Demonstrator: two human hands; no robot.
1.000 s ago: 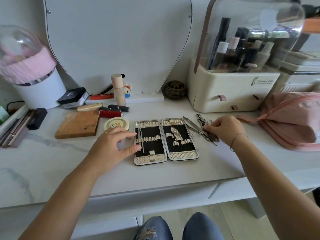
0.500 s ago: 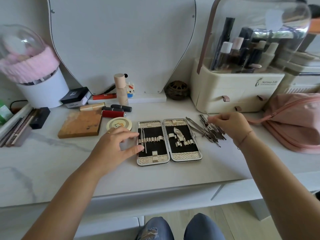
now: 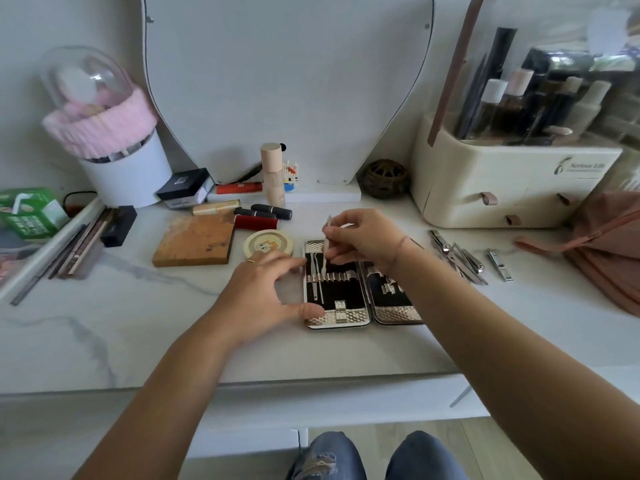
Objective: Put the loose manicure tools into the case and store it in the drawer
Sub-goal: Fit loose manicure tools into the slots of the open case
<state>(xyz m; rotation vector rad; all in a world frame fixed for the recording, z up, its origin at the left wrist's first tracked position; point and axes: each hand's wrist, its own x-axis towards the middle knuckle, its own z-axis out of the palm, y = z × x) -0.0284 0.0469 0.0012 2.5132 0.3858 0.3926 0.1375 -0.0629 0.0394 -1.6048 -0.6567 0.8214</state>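
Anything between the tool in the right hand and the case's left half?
Nothing visible. The right hand holds the tool over the open case, left half; the left hand rests on its outer edge, clear.

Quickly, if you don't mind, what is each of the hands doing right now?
Left hand: open, thumb and fingertips touching the case.
Right hand: pinching a thin metal tool.

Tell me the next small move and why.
Probably push the thin tool, pinched in the right hand, down into a free loop in the left half of the case: its tip points there and the left hand braces the edge.
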